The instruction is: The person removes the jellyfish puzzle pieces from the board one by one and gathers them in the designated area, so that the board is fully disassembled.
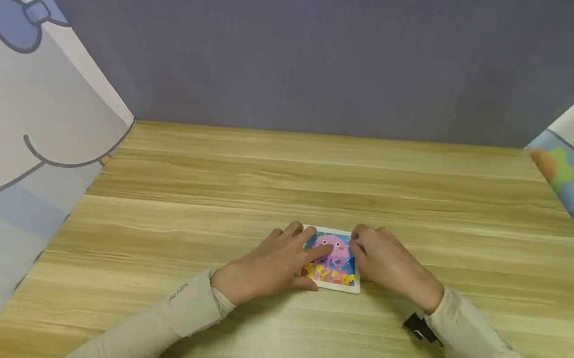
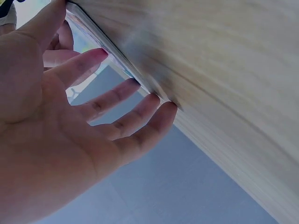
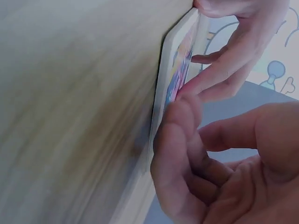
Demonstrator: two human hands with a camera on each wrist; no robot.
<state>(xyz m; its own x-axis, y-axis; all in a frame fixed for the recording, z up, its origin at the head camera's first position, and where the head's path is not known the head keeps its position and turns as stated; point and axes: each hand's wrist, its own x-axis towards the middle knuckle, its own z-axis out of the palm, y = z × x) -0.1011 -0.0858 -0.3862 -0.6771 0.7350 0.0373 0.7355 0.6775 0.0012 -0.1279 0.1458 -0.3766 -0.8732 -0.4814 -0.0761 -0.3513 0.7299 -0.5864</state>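
A small square picture board with a white border lies flat on the table, showing a pink jellyfish on blue above yellow shapes. Across its left side rests my left hand, fingers spread. The index finger lies on the jellyfish and the thumb is at the bottom border. My right hand is at the upper right corner, its fingers curled and the thumb near the index finger, gripping the edge there. In the right wrist view, the curled fingers hide that part of the board. The exact contact is hidden.
The wood-grain table extends around both hands. A plain grey wall stands behind it. Cartoon-printed panels flank the table on left and right. A black device sits at the right wrist.
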